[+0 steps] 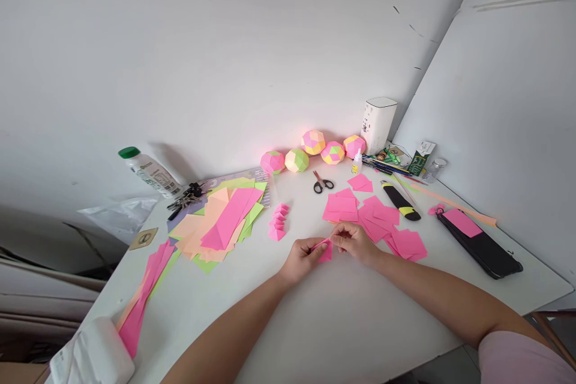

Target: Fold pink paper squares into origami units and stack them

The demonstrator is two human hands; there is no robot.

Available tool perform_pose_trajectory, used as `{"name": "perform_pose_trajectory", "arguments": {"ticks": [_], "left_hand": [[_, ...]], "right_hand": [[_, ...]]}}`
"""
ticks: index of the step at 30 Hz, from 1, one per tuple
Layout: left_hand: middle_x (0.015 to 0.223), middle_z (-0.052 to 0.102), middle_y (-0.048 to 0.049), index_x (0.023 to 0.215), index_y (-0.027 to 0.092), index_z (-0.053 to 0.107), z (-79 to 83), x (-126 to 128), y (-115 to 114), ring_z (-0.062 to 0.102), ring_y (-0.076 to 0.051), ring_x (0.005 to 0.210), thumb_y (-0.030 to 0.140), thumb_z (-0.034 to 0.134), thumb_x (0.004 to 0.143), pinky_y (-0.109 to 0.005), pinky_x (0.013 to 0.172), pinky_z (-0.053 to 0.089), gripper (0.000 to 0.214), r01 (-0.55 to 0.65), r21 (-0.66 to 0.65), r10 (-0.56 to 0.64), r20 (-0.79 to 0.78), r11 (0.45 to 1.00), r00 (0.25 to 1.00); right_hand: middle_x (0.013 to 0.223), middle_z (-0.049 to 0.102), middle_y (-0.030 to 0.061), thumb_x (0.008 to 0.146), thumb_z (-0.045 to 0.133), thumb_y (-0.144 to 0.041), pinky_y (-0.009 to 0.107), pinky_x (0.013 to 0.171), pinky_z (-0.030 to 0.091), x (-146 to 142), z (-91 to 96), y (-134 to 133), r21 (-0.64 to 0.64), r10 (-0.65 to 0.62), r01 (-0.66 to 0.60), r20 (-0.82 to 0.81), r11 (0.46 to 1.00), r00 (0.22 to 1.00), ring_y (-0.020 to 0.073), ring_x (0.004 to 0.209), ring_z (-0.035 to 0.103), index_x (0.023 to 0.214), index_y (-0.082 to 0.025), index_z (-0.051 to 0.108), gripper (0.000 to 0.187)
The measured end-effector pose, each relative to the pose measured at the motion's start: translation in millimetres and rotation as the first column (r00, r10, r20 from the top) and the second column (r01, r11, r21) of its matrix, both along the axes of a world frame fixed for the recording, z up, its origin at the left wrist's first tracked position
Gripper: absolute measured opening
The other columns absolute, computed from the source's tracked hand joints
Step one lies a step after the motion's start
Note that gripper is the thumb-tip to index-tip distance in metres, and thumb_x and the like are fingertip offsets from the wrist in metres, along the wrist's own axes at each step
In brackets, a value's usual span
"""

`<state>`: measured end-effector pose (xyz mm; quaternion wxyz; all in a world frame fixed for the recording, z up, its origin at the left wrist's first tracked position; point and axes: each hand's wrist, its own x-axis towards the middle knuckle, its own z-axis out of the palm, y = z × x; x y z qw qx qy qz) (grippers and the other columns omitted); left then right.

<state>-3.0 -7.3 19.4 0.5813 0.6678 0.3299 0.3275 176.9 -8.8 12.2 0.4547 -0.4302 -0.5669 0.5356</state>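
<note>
Between my hands is a small piece of pink paper (326,251), partly folded and partly covered by fingers. My left hand (302,259) grips it, thumb on top. My right hand (353,241) pinches its upper right corner between thumb and fingertips. Just beyond my right hand lie loose pink paper squares (344,204), spread in overlapping groups. A short row of folded pink paper units (278,225) stands beyond my left hand. Farther back, several faceted paper balls (297,160) in pink, green, yellow and peach rest along the wall.
Scissors (323,182), a glue bottle (357,162) and a utility knife (400,201) lie past the squares. Coloured sheets (216,222) pile up at left near a green-capped bottle (150,172) and keys (186,197). A black pouch (488,249) is at right, a white box (380,123) behind.
</note>
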Motion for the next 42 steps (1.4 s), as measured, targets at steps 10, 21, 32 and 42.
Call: {"name": "perform_pose_trajectory", "arguments": {"ticks": [10,21,32,42], "left_hand": [[0.058,0.040,0.0019,0.081,0.012,0.068,-7.7,-1,2,0.031,-0.009,0.056,0.041,0.051,0.083,-0.022,0.052,0.025,0.035,-0.018,-0.002,0.018,-0.004,1.000,1.000],[0.060,0.054,-0.0005,0.084,0.012,0.070,-9.2,-1,2,0.042,-0.011,0.055,0.046,0.053,0.080,-0.023,0.052,0.033,0.038,-0.046,-0.037,0.045,-0.015,0.998,0.999],[0.067,0.060,-0.0026,0.080,0.013,0.063,-11.6,3,3,0.048,-0.010,0.057,0.044,0.062,0.075,-0.022,0.053,0.037,0.031,-0.168,-0.180,0.183,0.072,0.969,0.980],[0.061,0.057,-0.0003,0.079,0.013,0.062,-11.3,3,4,0.042,-0.007,0.047,0.047,0.064,0.071,-0.019,0.042,0.031,0.035,-0.216,-0.205,0.235,0.071,0.955,0.969]], "right_hand": [[0.054,0.049,-0.0042,0.080,0.061,-0.035,0.022,0.048,0.040,1,-2.1,1,0.012,0.010,-0.009,-0.019,1.000,1.000,0.0090,0.048,0.047,0.071,-0.017,0.057,0.021],[0.058,0.050,-0.0043,0.084,0.053,-0.042,0.023,0.049,0.040,-2,1.7,-4,0.026,0.037,-0.038,0.023,0.999,0.999,0.0105,0.050,0.050,0.088,-0.020,0.054,0.023],[0.060,0.048,-0.0045,0.082,0.054,-0.040,0.022,0.047,0.042,-3,3.1,-7,0.056,-0.035,0.029,0.111,0.998,0.993,0.0095,0.050,0.050,0.080,-0.019,0.052,0.021],[0.066,0.057,-0.0006,0.081,0.057,-0.039,0.023,0.045,0.044,-4,-0.8,-5,0.097,0.000,-0.012,0.122,0.995,0.992,0.0093,0.047,0.052,0.081,-0.018,0.062,0.022]]}}
